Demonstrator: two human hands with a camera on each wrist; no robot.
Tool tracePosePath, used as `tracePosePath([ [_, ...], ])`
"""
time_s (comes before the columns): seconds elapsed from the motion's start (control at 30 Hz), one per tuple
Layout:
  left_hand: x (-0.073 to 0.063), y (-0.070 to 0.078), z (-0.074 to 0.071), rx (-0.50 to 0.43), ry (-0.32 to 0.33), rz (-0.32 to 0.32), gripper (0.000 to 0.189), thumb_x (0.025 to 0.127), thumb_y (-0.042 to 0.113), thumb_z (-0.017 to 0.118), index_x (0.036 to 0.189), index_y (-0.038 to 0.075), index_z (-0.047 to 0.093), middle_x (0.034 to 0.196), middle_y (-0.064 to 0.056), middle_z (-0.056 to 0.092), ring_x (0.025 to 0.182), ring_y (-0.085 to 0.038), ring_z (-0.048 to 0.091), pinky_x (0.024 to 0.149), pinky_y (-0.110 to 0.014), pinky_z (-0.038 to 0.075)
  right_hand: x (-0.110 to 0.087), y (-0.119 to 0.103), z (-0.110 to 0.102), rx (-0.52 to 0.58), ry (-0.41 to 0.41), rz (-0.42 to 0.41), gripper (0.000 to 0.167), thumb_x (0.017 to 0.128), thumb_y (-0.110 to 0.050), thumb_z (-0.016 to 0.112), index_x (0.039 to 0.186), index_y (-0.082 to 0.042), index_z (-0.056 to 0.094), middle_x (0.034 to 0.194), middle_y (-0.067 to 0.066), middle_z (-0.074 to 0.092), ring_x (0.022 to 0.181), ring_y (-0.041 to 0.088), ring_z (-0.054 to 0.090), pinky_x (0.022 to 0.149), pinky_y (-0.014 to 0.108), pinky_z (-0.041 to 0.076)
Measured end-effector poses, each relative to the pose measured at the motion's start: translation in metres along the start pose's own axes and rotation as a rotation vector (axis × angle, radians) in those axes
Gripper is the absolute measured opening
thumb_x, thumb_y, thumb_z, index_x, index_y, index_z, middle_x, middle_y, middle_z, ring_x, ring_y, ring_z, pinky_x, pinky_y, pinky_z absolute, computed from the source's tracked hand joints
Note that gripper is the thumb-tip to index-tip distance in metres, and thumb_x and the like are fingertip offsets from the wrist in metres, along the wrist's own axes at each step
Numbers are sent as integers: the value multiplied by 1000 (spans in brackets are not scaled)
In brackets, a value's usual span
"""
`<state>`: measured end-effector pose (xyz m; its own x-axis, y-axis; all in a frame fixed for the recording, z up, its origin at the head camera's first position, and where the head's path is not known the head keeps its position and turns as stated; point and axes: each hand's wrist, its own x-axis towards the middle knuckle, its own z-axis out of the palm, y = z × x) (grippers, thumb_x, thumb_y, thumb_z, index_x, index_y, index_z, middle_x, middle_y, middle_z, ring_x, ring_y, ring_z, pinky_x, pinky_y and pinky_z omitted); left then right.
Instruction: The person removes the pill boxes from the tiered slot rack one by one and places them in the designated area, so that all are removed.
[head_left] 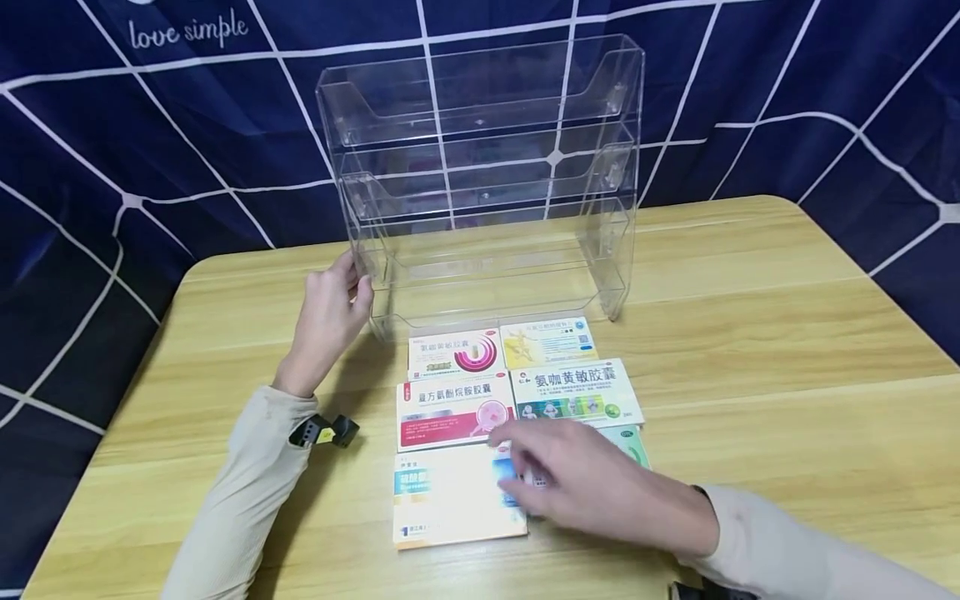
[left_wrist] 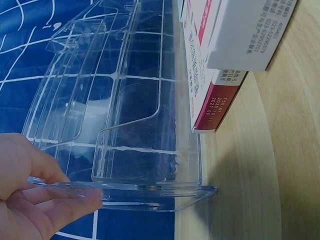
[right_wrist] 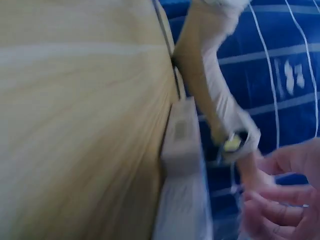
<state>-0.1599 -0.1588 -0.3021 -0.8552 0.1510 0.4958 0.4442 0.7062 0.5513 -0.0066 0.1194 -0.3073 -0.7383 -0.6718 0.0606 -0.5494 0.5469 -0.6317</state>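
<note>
A clear acrylic tiered rack (head_left: 480,200) stands on the table. My left hand (head_left: 332,312) pinches the edge of its left side panel between thumb and fingers, also seen in the left wrist view (left_wrist: 45,192). Several medicine boxes lie in two columns before the rack. My right hand (head_left: 592,479) is over the lower right boxes, fingers loosely bent with nothing between them, and hides part of a green-cornered box (head_left: 630,442). Near its fingertips are a white-and-blue box (head_left: 457,500) and a red-and-white box (head_left: 453,412). A white-and-green box (head_left: 577,392) lies just behind it.
Against the rack's front lie a pink-ringed box (head_left: 456,354) and a yellow-and-white box (head_left: 550,342). The wooden table (head_left: 750,333) extends to both sides. A dark blue curtain with white lines (head_left: 750,75) hangs behind it.
</note>
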Motion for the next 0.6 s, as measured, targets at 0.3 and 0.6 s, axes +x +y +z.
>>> tracePosePath([
  [0.3, -1, 0, 0, 18, 8, 6, 15, 84, -8, 50, 94, -14, 60, 93, -27, 69, 91, -39, 69, 78, -45, 61, -3, -22, 24, -546, -318, -351, 48, 96, -32, 57, 141, -19, 46, 150, 6, 39, 138, 23, 37, 111, 36, 41],
  [0.6, 0, 0, 0, -2, -1, -11, 17, 84, -9, 48, 95, -14, 60, 97, -28, 69, 95, -39, 67, 81, -44, 60, -5, -18, 38, -739, -276, -328, 55, 93, -29, 59, 143, -16, 43, 149, 13, 40, 137, 24, 39, 109, 34, 42],
])
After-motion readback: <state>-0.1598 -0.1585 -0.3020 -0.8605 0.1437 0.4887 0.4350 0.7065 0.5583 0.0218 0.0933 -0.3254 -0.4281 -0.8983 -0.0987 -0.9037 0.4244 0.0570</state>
